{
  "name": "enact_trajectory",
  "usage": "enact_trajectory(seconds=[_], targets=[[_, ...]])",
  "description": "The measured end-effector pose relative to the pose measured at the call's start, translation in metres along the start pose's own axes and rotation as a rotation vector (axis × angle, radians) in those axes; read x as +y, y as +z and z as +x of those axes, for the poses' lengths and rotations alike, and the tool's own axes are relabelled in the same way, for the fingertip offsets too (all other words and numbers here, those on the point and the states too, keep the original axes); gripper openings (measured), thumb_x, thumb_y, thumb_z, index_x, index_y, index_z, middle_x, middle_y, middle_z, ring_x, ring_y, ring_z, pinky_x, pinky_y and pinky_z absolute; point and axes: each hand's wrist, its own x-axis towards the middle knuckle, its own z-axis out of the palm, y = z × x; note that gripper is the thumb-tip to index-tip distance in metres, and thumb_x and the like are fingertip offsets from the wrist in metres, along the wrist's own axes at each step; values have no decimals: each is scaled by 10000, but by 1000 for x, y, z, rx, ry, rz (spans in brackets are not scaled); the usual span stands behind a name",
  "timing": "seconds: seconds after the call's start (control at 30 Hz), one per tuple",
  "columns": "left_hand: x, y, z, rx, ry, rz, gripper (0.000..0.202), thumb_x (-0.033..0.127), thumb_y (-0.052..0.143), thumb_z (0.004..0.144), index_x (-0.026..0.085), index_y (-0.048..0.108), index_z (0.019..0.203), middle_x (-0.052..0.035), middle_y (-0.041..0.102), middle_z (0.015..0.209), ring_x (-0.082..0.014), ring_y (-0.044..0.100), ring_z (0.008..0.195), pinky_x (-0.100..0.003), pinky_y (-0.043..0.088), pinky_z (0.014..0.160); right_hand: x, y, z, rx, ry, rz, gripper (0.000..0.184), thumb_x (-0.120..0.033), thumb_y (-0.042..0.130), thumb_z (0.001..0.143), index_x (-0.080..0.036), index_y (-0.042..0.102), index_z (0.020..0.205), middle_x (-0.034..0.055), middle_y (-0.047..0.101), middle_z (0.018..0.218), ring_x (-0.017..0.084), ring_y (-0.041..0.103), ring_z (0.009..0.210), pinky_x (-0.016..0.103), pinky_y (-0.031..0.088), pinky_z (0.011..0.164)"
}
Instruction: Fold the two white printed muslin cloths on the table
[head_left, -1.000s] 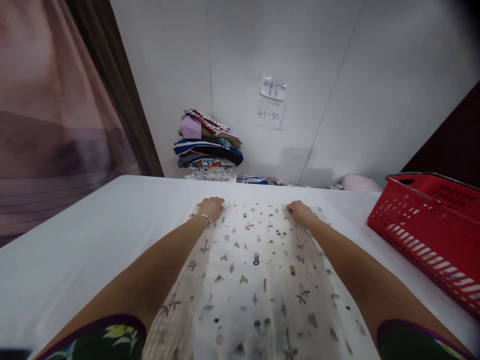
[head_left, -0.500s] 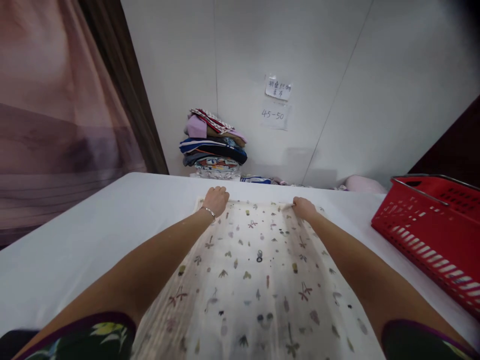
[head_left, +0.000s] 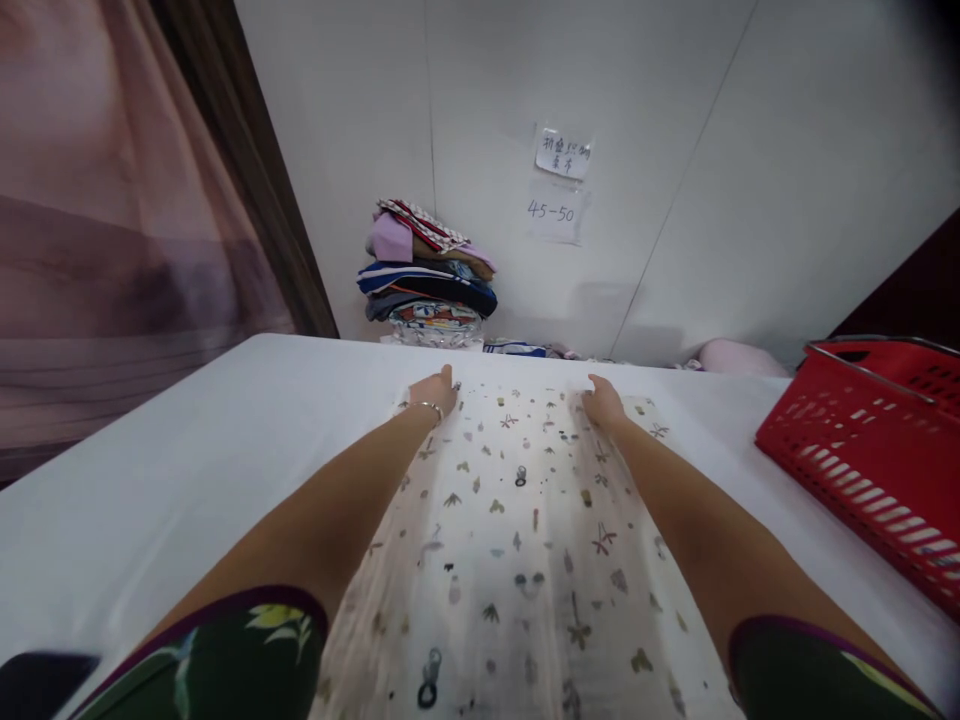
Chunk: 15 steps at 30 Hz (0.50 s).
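A white cloth [head_left: 517, 520] printed with small plants and figures lies stretched toward me across the white table. At its far edge on the left rests my left hand [head_left: 433, 390], with a silver bracelet on the wrist. Its thumb stands up, apart from the other fingers, which are partly hidden. My right hand [head_left: 604, 402] is at the far edge on the right, its thumb likewise raised and its fingers touching the cloth. Some of the cloth extends outward beyond each hand. Soft lengthwise creases run down it.
On the right of the table [head_left: 187, 450] stands a red basket [head_left: 870, 450] with a metal handle. A stack of folded fabrics [head_left: 427, 280] rises behind the far edge, near the wall with paper signs [head_left: 559, 185]. A pink curtain [head_left: 112, 250] hangs at left.
Both hands have turned from pinching the far edge, and their thumbs have lifted from the cloth. The camera view has shifted slightly, and the cloth's far edge looks flatter.
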Motion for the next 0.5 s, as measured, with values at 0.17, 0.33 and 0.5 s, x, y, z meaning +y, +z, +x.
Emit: enact_trajectory(seconds=[0.17, 0.33, 0.5], targets=[[-25, 12, -51, 45, 229, -44, 463, 359, 409, 857, 197, 432, 1290, -90, 485, 1328, -213, 434, 1218, -328, 345, 1001, 17, -11, -43, -29, -158, 2, 428, -213, 442, 821, -158, 501, 1241, 91, 405, 1388, 212, 355, 1277, 341, 269, 1071], [-77, 17, -124, 58, 255, -49, 494, 454, 442, 828, 217, 495, 1258, -67, 384, 1421, -226, 298, 1328, -362, 249, 1090, 78, -48, -100, -95, -46, -139, 437, -305, 444, 846, -114, 503, 1235, 148, 420, 1372, 259, 364, 1276, 385, 276, 1064], [-124, 18, -202, 36, 96, -150, 575, 506, 432, 783, 215, 480, 1277, -75, 417, 1397, -241, 381, 1283, -342, 319, 1071, 141, -79, -187, -65, 164, -52, 468, -409, 450, 828, -170, 517, 1224, 98, 566, 1233, 233, 545, 1099, 335, 427, 939]])
